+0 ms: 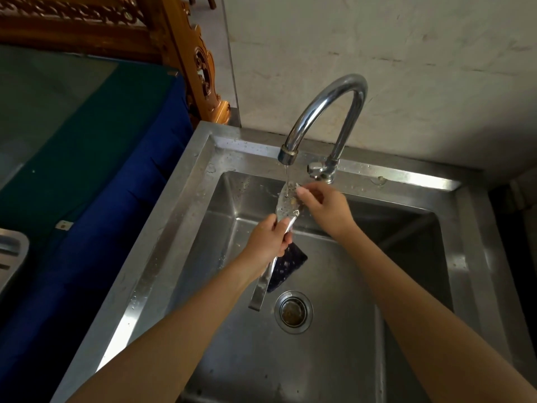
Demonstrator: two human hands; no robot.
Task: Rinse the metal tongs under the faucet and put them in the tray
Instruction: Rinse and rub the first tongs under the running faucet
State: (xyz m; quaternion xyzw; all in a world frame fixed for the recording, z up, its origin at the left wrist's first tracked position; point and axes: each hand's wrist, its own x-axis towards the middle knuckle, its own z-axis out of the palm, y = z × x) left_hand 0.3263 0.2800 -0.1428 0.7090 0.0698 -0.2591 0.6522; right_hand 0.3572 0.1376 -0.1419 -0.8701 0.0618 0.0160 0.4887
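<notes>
Rinsing is under way. The left hand (268, 239) grips the metal tongs (286, 205) mid-handle, tip under the faucet (328, 112) stream; fingers (306, 197) of the right hand (327, 210) pinch the tip. Placing them in the tray (11, 251), at 9 o'clock, remains.

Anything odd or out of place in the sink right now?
Minor only. Brownish debris sits in the drain strainer, and a dark sponge lies in the sink beneath the tongs. The tongs' head shows specks under the stream. Droplets dot the sink's rim. Nothing looks damaged or spilled.
</notes>
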